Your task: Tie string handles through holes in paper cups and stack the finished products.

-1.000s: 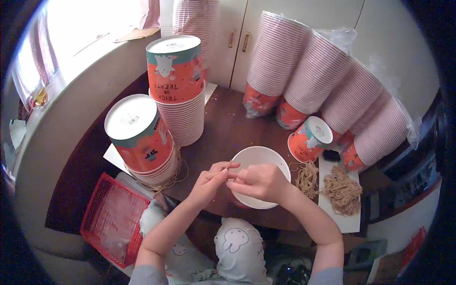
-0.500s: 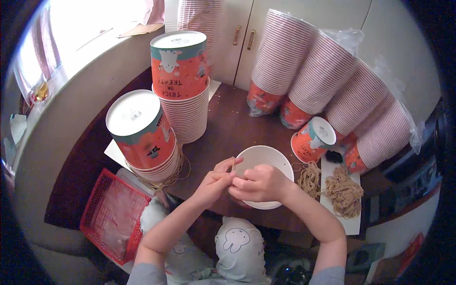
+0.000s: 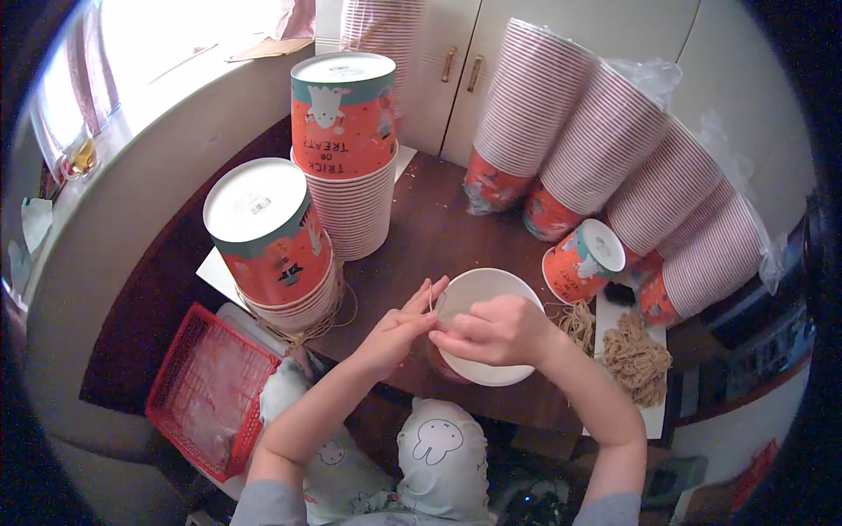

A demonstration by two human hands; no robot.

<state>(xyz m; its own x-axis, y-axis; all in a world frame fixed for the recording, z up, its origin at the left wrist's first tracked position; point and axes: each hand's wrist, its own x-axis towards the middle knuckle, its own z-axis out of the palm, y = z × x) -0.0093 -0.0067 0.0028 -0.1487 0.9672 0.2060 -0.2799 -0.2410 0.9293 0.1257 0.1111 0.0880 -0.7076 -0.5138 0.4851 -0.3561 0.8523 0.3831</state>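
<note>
An open paper bucket (image 3: pixel 488 286), white inside, stands upright on the dark table in front of me. At its left rim my left hand (image 3: pixel 392 340) pinches a thin tan string (image 3: pixel 431 300) between thumb and fingers. My right hand (image 3: pixel 504 331) is over the bucket's mouth, its fingers curled together with the thumb close to my left fingertips. It seems to grip the string too, though the fingers cover most of it. Right of the bucket lie two tan string bundles, a smaller one (image 3: pixel 576 330) and a larger heap (image 3: pixel 638 361).
Upside-down orange bucket stacks stand left, one nearer (image 3: pixel 263 206) and one farther (image 3: pixel 344 114). Plastic-wrapped bucket stacks (image 3: pixel 535 96) line the back right, with a single upturned bucket (image 3: pixel 586 261) before them. A red plastic basket (image 3: pixel 180 346) sits at lower left, by my knees.
My right hand has shifted slightly right and up, and its fingers have drawn a little away from my left hand. The whole view has also moved slightly.
</note>
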